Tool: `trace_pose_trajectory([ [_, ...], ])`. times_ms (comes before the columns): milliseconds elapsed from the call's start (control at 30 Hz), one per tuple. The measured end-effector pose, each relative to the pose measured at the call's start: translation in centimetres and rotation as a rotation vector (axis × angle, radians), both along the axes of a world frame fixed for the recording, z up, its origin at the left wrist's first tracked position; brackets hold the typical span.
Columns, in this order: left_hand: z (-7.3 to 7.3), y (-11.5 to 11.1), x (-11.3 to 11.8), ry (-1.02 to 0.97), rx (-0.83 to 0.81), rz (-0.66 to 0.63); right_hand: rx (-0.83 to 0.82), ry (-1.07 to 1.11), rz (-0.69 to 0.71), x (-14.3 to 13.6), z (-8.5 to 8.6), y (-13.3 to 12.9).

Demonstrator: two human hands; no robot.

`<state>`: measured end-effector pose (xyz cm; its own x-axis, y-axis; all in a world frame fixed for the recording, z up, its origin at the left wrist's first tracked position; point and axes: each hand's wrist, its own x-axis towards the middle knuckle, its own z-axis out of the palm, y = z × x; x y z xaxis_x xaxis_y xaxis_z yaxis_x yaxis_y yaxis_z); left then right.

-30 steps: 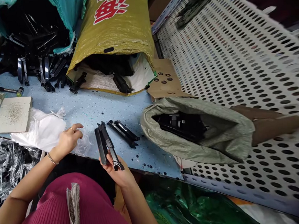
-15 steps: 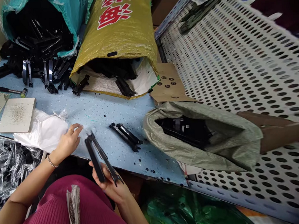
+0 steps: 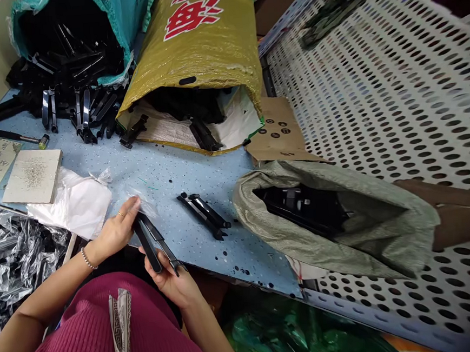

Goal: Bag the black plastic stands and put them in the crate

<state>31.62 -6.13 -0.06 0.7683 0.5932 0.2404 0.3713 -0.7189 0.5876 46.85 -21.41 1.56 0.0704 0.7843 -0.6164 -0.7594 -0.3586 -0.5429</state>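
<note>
My right hand [image 3: 172, 281] grips a black V-shaped piece [image 3: 155, 242] by its lower end, near the table's front edge. Thumb and fingers of my left hand [image 3: 119, 228] are pinched on a thin clear plastic bag [image 3: 141, 200], close to the piece's upper end. Whether the piece's tip is inside the bag cannot be made out. To the right, two similar black pieces [image 3: 204, 215] lie side by side on the blue speckled table [image 3: 153, 166]. A pile of white plastic bags [image 3: 84, 201] lies left of my left hand.
Black pieces spill from a teal sack [image 3: 127, 16] and a yellow sack [image 3: 205, 53] at the back. A grey-green sack [image 3: 264, 239] stands open at right beside a white perforated crate [image 3: 395, 93]. A square board [image 3: 33, 175] and a hammer-like tool [image 3: 16, 137] are at left.
My left hand has moved right, up to the top of the black piece, with the clear bag now showing at its fingertips. The view has shifted slightly.
</note>
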Motion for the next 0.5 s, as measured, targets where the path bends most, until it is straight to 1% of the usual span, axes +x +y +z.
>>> trace_pose_trajectory([
  [100, 0.4, -1.9, 0.0, -0.022, 0.039, -0.259, -0.011, -0.208, -0.039, 0.2, -0.9, 1.5],
  [133, 0.5, -2.5, -0.1, -0.033, 0.041, -0.316, -0.004, -0.297, -0.064, 0.3, -1.1, 2.0],
  [200, 0.7, -3.3, -0.1, -0.058, 0.022, -0.375, -0.008, -0.502, -0.106, 0.4, -1.5, 2.8],
  [267, 1.1, -3.6, -0.1, -0.07, -0.032, -0.403, -0.037, -0.742, -0.091, 0.2, -1.5, 3.1],
  [333, 1.9, -3.4, -0.2, -0.068, -0.08, -0.437, -0.013, -0.949, -0.005, -0.1, -1.2, 2.9],
  [400, 3.2, -3.2, -0.9, -0.071, -0.09, -0.418, 0.094, -0.978, 0.117, -0.2, -0.6, 2.5],
  [467, 5.1, -3.2, -2.4, -0.084, -0.072, -0.342, 0.195, -0.905, 0.232, 0.1, -0.1, 2.3],
  [500, 6.1, -3.3, -3.5, -0.085, -0.064, -0.288, 0.214, -0.867, 0.289, 0.4, 0.0, 2.5],
])
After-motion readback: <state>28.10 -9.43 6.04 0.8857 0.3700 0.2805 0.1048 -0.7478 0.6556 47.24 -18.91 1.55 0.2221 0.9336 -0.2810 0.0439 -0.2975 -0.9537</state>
